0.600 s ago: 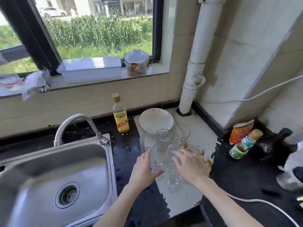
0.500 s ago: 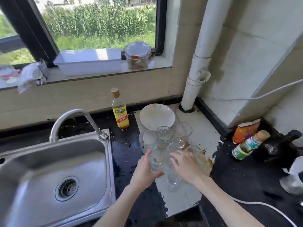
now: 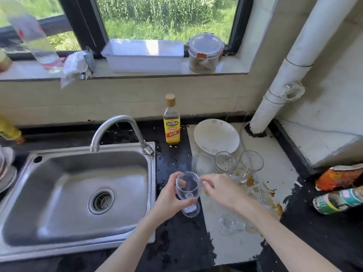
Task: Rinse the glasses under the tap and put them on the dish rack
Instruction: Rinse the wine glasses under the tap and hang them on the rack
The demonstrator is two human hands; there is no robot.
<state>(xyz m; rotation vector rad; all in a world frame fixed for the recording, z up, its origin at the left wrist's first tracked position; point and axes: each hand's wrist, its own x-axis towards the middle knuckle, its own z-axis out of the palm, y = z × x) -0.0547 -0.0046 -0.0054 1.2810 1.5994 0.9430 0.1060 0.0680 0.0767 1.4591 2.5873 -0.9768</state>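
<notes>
**Stemmed glass lifted beside the sink**

The stainless-steel sink (image 3: 59, 173) fills the left of the view, a rounded rectangular basin with a round strainer drain (image 3: 101, 201) and a curved chrome tap (image 3: 117, 124) arching over its back rim. It is set into a black speckled countertop (image 3: 172, 242). To the right lies a pale, stained slab (image 3: 275, 163), with a white pipe (image 3: 294, 61) rising from its back corner against the tiled wall. Above the sink, a window (image 3: 167, 16) looks onto green grass; its sill carries a white rectangular tray (image 3: 143, 55) and a lidded clear jar (image 3: 205, 54).

A white plate (image 3: 216, 136) sits at the back of the slab, next to a yellow-labelled cooking wine bottle (image 3: 172, 122). In front of the plate stand several clear tumblers (image 3: 225, 162), smooth and cylindrical.

The left hand (image 3: 169, 199) grips a clear stemmed glass (image 3: 187, 190), fingers curled round the bowl, holding it upright above the counter edge just right of the sink. The right hand (image 3: 222, 191) hovers just beside the glass's rim, its fingers loosely bent and holding nothing; whether the fingertips touch the rim I cannot tell.
</notes>
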